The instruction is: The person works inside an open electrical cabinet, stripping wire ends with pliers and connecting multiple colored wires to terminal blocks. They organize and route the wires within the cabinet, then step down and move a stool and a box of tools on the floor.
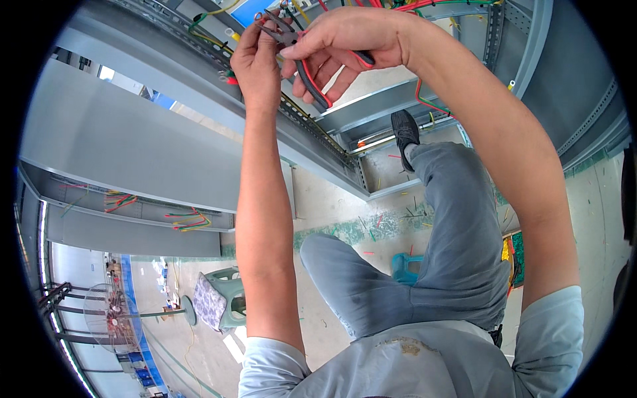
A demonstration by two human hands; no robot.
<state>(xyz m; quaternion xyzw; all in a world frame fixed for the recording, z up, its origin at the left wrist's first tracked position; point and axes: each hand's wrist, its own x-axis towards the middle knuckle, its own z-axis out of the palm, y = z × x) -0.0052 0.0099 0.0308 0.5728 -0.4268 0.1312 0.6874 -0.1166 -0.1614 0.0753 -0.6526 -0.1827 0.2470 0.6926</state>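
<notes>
My right hand (332,50) is raised at the top of the view and holds a pair of pliers (310,83) with red and black handles. Their handles stand spread apart, and the dark jaws point up and left toward my left hand (257,63). The left fingers are pinched together close to the jaws. A small copper-coloured loop shows at their tips, but I cannot make out what exactly they hold. Red, green and yellow wires (438,3) run along the top edge inside the grey metal cabinet frame (332,192).
My shoe (405,136) is inside the cabinet's lower frame. Wire scraps (378,222) litter the floor. A teal stool (403,268) is beside my leg, and a green stool with a patterned cushion (213,302) stands left, near a fan (109,318). Wire bundles (189,219) hang from another grey panel.
</notes>
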